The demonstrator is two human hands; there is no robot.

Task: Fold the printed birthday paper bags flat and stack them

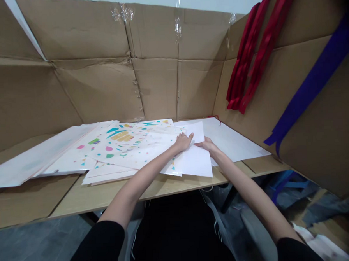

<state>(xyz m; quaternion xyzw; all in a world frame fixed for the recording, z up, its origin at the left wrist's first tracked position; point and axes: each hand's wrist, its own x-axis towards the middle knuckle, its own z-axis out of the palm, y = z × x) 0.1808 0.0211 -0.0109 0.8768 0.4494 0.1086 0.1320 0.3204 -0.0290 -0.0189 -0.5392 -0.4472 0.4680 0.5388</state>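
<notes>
A plain white sheet of paper point(197, 162) lies at the right end of a spread of printed papers. My left hand point(181, 143) rests on top of it, thumb out to the side and fingers over the paper. At the sheet's right edge, my right hand point(208, 145) has closed on the border, one finger reaching over the top; the fingers beneath are hidden. Under and left of my left forearm are white printed sheets point(120, 139) with a colourful cupcake picture and "birthday" lettering, overlapping at angles.
Cardboard walls point(160, 88) enclose the wooden table point(75, 196) at the back and sides. Red ribbons point(251, 60) and a blue ribbon point(312, 80) hang on the right wall. A larger white sheet point(236, 146) lies right of my hands, and a stack of papers point(41, 151) lies left.
</notes>
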